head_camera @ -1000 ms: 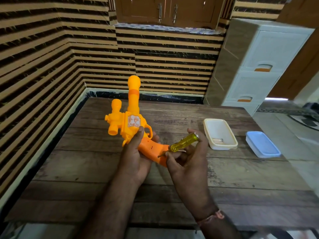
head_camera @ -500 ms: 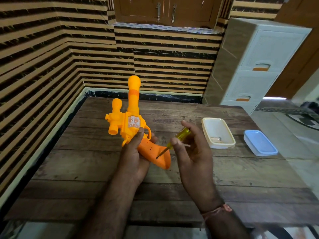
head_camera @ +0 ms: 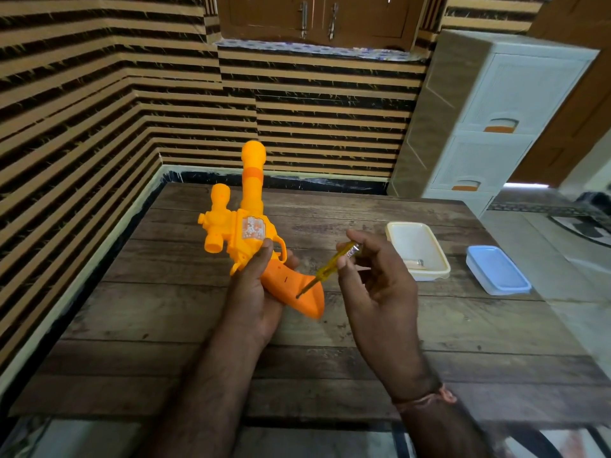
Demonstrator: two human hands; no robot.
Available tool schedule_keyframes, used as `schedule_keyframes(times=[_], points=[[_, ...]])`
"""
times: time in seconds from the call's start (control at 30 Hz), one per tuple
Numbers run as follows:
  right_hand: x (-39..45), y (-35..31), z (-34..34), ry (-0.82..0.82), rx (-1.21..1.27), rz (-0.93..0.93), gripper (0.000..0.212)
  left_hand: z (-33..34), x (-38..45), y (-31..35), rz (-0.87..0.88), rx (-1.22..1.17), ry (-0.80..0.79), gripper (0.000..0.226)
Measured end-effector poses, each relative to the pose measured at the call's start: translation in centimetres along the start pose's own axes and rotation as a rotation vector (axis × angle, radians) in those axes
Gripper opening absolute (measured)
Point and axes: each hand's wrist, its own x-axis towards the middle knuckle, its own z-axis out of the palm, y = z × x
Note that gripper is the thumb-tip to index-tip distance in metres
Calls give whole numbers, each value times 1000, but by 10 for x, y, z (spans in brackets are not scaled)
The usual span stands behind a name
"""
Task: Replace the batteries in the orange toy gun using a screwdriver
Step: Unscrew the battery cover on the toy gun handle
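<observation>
My left hand (head_camera: 256,295) grips the orange toy gun (head_camera: 246,226) around its handle, barrel pointing up and away above the wooden table (head_camera: 330,342). The darker orange handle (head_camera: 297,292) faces me. My right hand (head_camera: 377,279) pinches a small screwdriver (head_camera: 330,264) with a clear yellow handle between thumb and fingertips. Its metal tip touches the side of the gun's handle, near the butt end.
A cream plastic tray (head_camera: 418,247) lies on the table to the right, with a small battery-like item (head_camera: 415,263) inside. A pale blue lid (head_camera: 497,269) lies right of it near the table's edge. A white drawer cabinet (head_camera: 489,127) stands at the back right. Striped walls run along the left and back.
My right hand has turned the screwdriver from lying across the handle to pointing down into it, its tip now set on the handle's side. The gun has stayed almost still.
</observation>
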Motion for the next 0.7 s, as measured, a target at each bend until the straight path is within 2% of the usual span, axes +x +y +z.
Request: schedule_keyframes(times=[0.13, 0.27, 0.37, 0.53, 0.7], points=[[2, -2, 0, 61, -87, -87, 21, 1, -1, 1, -5, -16, 18, 37], [1, -4, 1, 19, -143, -98, 33, 3, -4, 4, -37, -71, 42, 23], [-1, -7, 2, 16, -95, -73, 30, 5, -5, 6, -40, -88, 50, 14], [3, -12, 2, 54, -139, -151, 19, 6, -7, 6, -56, -86, 43, 21], [2, -11, 2, 53, -140, -139, 31, 5, -8, 6, -50, -76, 8, 25]])
